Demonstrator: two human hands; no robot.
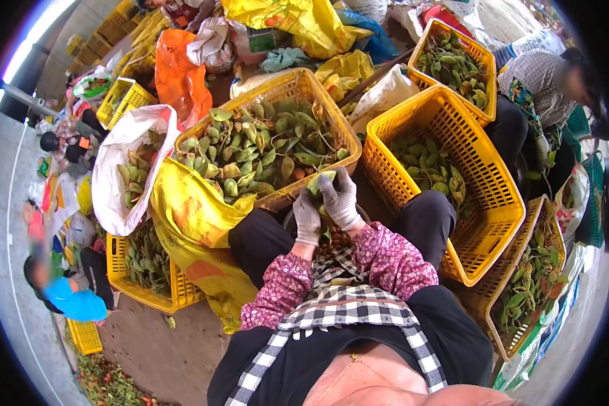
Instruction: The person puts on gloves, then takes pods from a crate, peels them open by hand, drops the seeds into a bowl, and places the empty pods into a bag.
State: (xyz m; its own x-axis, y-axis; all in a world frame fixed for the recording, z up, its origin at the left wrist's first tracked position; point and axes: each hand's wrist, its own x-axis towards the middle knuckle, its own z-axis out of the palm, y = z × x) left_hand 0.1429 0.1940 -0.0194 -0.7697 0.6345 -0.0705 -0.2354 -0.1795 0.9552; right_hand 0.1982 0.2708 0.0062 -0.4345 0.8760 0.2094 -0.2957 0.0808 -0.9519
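In grey-white work gloves, both my hands meet in front of my lap at a green leaf-like pod (320, 181). My left hand (307, 218) pinches it from the left side. Fingers of my right hand (341, 201) are bent around its right side. Below them a container, mostly hidden by my wrists, holds small reddish-brown pieces (336, 238) between my knees. Just beyond my hands stands a yellow crate (350, 128) heaped with similar green and yellowish pods (257, 145).
To the right, another yellow crate (484, 186) is tilted, with pods at its bottom. A white sack (108, 172) and yellow plastic bag (193, 210) lie at left. More full crates stand around me. People sit at left and at right, one in a checked top (531, 81).
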